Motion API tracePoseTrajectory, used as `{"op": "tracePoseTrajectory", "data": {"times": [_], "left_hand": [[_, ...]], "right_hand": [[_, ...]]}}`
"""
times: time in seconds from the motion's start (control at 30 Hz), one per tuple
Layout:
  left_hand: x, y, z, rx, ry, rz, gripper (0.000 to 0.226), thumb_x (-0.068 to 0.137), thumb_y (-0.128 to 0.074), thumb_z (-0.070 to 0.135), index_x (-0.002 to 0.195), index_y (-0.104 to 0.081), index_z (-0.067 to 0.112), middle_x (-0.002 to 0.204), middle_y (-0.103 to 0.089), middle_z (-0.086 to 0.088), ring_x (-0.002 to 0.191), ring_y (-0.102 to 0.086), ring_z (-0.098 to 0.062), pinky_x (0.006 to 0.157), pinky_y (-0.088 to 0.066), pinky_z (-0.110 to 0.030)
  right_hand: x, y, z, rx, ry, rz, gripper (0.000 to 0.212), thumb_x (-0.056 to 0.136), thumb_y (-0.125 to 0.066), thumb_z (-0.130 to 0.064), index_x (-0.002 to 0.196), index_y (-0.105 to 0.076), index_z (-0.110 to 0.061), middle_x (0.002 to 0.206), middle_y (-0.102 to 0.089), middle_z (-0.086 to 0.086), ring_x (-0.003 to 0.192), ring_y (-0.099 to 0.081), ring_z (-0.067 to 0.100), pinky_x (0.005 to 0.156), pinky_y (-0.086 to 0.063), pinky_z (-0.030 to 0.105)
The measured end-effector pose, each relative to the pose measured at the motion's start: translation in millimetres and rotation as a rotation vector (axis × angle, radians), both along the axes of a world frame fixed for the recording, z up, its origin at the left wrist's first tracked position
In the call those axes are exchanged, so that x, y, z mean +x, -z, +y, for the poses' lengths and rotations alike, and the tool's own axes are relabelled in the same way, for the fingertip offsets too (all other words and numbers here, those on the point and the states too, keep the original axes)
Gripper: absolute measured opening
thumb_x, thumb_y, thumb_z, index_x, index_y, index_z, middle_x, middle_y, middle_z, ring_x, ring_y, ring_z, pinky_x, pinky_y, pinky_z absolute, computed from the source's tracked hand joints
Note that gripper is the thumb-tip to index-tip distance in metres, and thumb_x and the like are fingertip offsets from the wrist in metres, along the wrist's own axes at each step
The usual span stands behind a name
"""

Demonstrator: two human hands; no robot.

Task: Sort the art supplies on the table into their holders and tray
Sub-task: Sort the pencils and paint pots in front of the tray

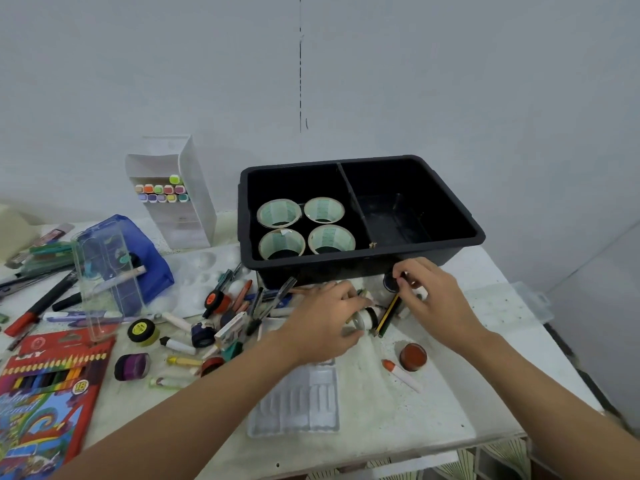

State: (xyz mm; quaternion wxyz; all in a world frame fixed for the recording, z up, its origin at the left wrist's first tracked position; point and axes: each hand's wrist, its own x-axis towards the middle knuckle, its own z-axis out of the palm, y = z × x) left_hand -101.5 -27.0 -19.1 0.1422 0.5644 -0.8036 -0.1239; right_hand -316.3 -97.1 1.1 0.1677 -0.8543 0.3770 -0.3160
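White table [450,393]: loose supplies lie scattered from its left edge to centre. Black divided tray [363,263] stands at the far edge. Four tape rolls [278,213] sit upright in its left compartment, apparently as holders. Left hand [325,320] curls round a white paint pot [364,318] before the tray's front wall, probably gathering it for sorting. Right hand [433,299] pinches a small dark pot [391,281] beside that wall.

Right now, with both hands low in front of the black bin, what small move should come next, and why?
Probably lift the left hand with the white tube it grips into the black bin, right compartment: four tape rolls fill the left one. The right hand is busy pinching a dark pot.
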Motion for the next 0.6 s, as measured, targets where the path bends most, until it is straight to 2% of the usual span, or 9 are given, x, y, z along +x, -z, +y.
{"op": "tracePoseTrajectory", "data": {"times": [0.1,0.17,0.27,0.33,0.4,0.5,0.6], "left_hand": [[-8.8,-2.5,-9.2,0.056,0.029,-0.084,0.054,0.093,-0.060,0.041,0.144,-0.046,0.036,0.135,-0.046,0.007,0.126,-0.039,-0.013,0.109,-0.031,-0.040],[-12.5,-2.9,-12.8,0.100,0.038,-0.135,0.052,0.094,-0.059,0.043,0.144,-0.045,0.040,0.139,-0.046,0.009,0.130,-0.038,-0.013,0.110,-0.025,-0.042],[-16.0,-3.9,-15.3,0.116,0.034,-0.148,0.044,0.095,-0.057,0.042,0.139,-0.049,0.041,0.139,-0.052,0.011,0.130,-0.041,-0.014,0.109,-0.023,-0.043],[-16.2,-5.8,-15.9,0.098,0.011,-0.136,0.038,0.092,-0.060,0.039,0.130,-0.055,0.039,0.128,-0.058,0.012,0.124,-0.046,-0.013,0.105,-0.026,-0.039],[-16.2,-9.4,-16.3,0.061,-0.028,-0.053,0.034,0.087,-0.064,0.033,0.120,-0.059,0.035,0.114,-0.060,0.014,0.112,-0.051,-0.010,0.098,-0.033,-0.037],[-24.9,-19.9,-17.6,0.037,-0.089,0.210,0.025,0.084,-0.070,0.027,0.107,-0.062,0.031,0.099,-0.058,0.014,0.091,-0.052,-0.004,0.085,-0.047,-0.031],[-47.6,-28.3,-21.6,-0.016,-0.091,0.381,0.022,0.084,-0.073,0.033,0.101,-0.059,0.034,0.096,-0.061,0.013,0.084,-0.057,-0.011,0.076,-0.051,-0.030]], "right_hand": [[-15.1,-1.0,0.1,0.012,-0.009,0.015,0.016,0.097,-0.058,-0.007,0.106,-0.061,-0.021,0.104,-0.058,-0.010,0.091,-0.058,0.009,0.076,-0.050,0.023],[-21.8,0.3,-1.4,0.041,-0.029,0.033,0.018,0.098,-0.058,-0.012,0.112,-0.059,-0.024,0.107,-0.058,-0.011,0.094,-0.058,0.008,0.075,-0.050,0.022],[-31.9,1.7,-6.2,0.106,-0.009,-0.039,0.024,0.097,-0.062,-0.014,0.116,-0.060,-0.028,0.109,-0.061,-0.016,0.097,-0.061,0.005,0.079,-0.048,0.015],[-39.6,-1.2,-11.5,0.188,0.032,-0.148,0.026,0.095,-0.065,-0.013,0.116,-0.062,-0.028,0.111,-0.063,-0.019,0.095,-0.065,0.007,0.082,-0.049,0.013],[-49.0,-5.3,-17.9,0.267,0.075,-0.243,0.026,0.095,-0.065,-0.011,0.115,-0.063,-0.027,0.108,-0.066,-0.015,0.092,-0.068,0.009,0.081,-0.050,0.013],[-67.5,-7.9,-26.6,0.335,0.109,-0.344,0.026,0.095,-0.064,-0.006,0.111,-0.064,-0.026,0.104,-0.065,-0.009,0.087,-0.069,0.014,0.077,-0.051,0.016],[-86.7,-5.2,-32.9,0.293,0.120,-0.326,0.030,0.094,-0.062,-0.003,0.108,-0.066,-0.030,0.105,-0.065,-0.011,0.086,-0.067,0.015,0.074,-0.053,0.022]]}}
